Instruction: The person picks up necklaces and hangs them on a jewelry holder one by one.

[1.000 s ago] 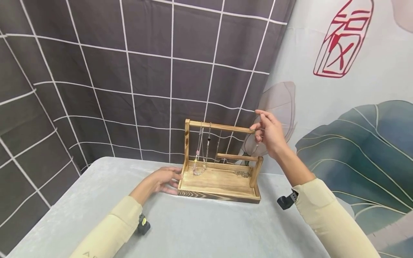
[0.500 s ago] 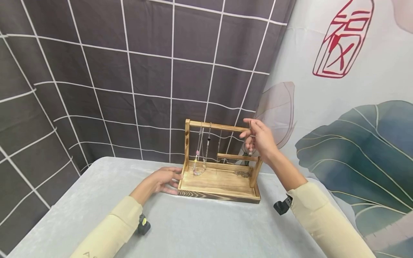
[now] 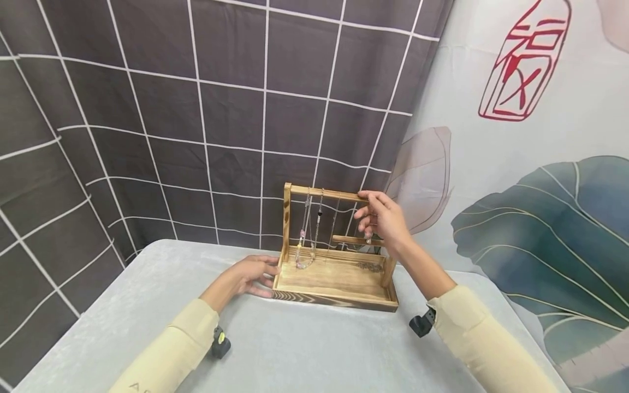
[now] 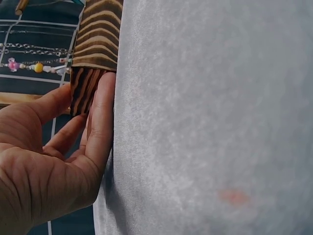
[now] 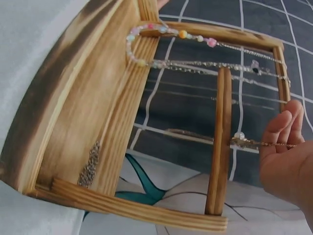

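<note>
The right hand [image 3: 385,221] pinches a chain [image 5: 246,143], apparently for hanging, which needs draping over the upper bar [image 3: 339,194]; the left hand's [image 3: 247,275] loose fingers touch the tray [image 3: 334,299].

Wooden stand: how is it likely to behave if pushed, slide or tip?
The wooden stand would probably stay stiff, its frame being solid-looking wood. Its broad tray, flat on the cloth, suggests sliding before tipping. The beaded necklace would likely sway, hanging from the top bar.
</note>
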`<action>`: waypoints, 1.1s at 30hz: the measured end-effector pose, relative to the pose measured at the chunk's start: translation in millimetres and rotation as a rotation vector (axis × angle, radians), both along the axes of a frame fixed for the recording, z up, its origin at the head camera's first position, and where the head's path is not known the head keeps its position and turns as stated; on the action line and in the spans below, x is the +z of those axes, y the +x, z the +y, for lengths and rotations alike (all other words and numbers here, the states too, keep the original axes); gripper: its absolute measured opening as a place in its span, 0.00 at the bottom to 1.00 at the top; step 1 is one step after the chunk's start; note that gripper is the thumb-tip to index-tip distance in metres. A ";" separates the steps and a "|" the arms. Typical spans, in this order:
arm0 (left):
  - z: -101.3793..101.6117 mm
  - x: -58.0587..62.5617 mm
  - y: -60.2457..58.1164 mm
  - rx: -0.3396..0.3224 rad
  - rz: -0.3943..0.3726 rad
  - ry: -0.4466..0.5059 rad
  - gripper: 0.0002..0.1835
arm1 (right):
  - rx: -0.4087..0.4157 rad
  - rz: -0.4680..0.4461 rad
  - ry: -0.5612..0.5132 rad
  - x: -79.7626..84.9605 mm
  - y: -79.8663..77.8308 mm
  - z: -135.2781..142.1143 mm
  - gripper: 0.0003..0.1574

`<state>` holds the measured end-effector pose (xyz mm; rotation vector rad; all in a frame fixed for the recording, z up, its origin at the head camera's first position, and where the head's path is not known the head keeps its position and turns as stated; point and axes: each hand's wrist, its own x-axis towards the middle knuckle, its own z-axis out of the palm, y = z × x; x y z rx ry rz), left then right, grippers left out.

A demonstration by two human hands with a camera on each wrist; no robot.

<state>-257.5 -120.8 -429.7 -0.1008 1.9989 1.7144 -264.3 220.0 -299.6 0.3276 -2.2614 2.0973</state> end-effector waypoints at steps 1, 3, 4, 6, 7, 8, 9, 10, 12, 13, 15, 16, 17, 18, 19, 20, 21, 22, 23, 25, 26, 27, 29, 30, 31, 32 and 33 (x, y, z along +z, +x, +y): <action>-0.4 0.6 -0.2 0.000 -0.001 0.002 0.35 | -0.001 0.007 0.000 -0.5 0.1 -1.9 0.27; -1.1 1.8 -0.6 -0.001 -0.001 0.005 0.35 | -0.004 0.018 0.000 -1.6 -0.4 -5.6 0.24; -1.3 2.1 -0.5 -0.002 0.000 0.004 0.35 | -0.003 0.026 -0.003 -2.6 -0.6 -7.3 0.24; -1.4 2.4 -0.3 0.000 0.001 0.005 0.35 | -0.001 0.040 -0.007 -4.3 -1.4 -10.7 0.23; -1.5 2.5 -0.2 0.000 0.002 0.005 0.35 | -0.001 0.047 -0.008 -5.2 -1.9 -12.3 0.23; -1.5 2.6 -0.1 -0.002 0.003 0.005 0.35 | -0.001 0.053 -0.010 -5.8 -2.6 -13.8 0.23; -1.5 2.4 -0.1 -0.003 0.003 0.006 0.35 | 0.001 0.059 -0.012 -6.6 -3.3 -15.1 0.23; -1.5 2.3 -0.1 -0.003 0.004 0.006 0.35 | 0.000 0.061 -0.018 -7.3 -4.0 -16.4 0.23; -1.4 2.3 0.3 -0.004 0.004 0.008 0.35 | 0.001 0.064 -0.021 -8.5 -5.1 -18.5 0.22; -1.3 2.2 0.5 -0.004 0.003 0.009 0.35 | 0.003 0.064 -0.023 -8.8 -5.5 -19.3 0.22; -1.3 2.1 0.8 -0.004 0.003 0.010 0.35 | 0.001 0.058 -0.028 -9.1 -5.7 -21.2 0.21; -1.5 2.1 1.0 -0.004 0.002 0.010 0.35 | -0.001 0.055 -0.033 -8.9 -5.7 -22.2 0.21; -1.6 2.2 1.1 -0.004 0.002 0.011 0.35 | 0.000 0.055 -0.038 -8.4 -5.5 -23.4 0.21; -1.8 2.2 1.1 -0.003 0.001 0.011 0.35 | 0.002 0.055 -0.048 -7.8 -5.3 -24.9 0.21; -1.9 2.0 1.0 -0.003 0.001 0.012 0.35 | 0.005 0.056 -0.059 -7.0 -4.8 -26.2 0.20; -2.0 2.0 0.9 -0.002 0.001 0.012 0.35 | 0.012 0.057 -0.076 -6.2 -4.4 -27.7 0.19; -2.1 1.9 0.7 -0.002 0.002 0.012 0.35 | 0.021 0.057 -0.094 -5.3 -3.8 -29.4 0.19; -2.2 1.8 0.7 -0.001 0.001 0.012 0.35 | 0.032 0.058 -0.112 -4.3 -3.2 -31.1 0.18; -2.2 1.7 0.7 -0.002 0.002 0.012 0.35 | 0.044 0.059 -0.125 -3.3 -2.3 -32.9 0.18; -2.3 1.5 0.9 -0.002 0.002 0.012 0.35 | 0.065 0.061 -0.144 -1.9 -1.0 -36.4 0.17; -2.2 1.4 1.0 -0.003 0.003 0.012 0.35 | 0.073 0.061 -0.149 -1.3 -0.5 -38.3 0.17; -2.2 1.4 1.2 -0.003 0.003 0.013 0.35 | 0.079 0.061 -0.149 -0.8 0.2 -40.0 0.18; -2.1 1.5 1.5 -0.004 0.006 0.014 0.35 | 0.084 0.058 -0.143 -0.1 1.0 -43.5 0.19; -2.1 1.5 1.7 -0.004 0.007 0.014 0.35 | 0.086 0.055 -0.140 0.1 1.2 -45.2 0.20; -2.0 1.7 1.8 -0.004 0.007 0.015 0.35 | 0.086 0.050 -0.136 0.2 1.5 -46.7 0.20; -1.9 1.8 2.0 -0.004 0.008 0.014 0.35 | 0.086 0.043 -0.132 0.2 1.7 -48.2 0.20; -1.8 1.6 1.9 -0.003 0.010 0.015 0.35 | 0.086 0.036 -0.131 -0.1 1.7 -49.6 0.20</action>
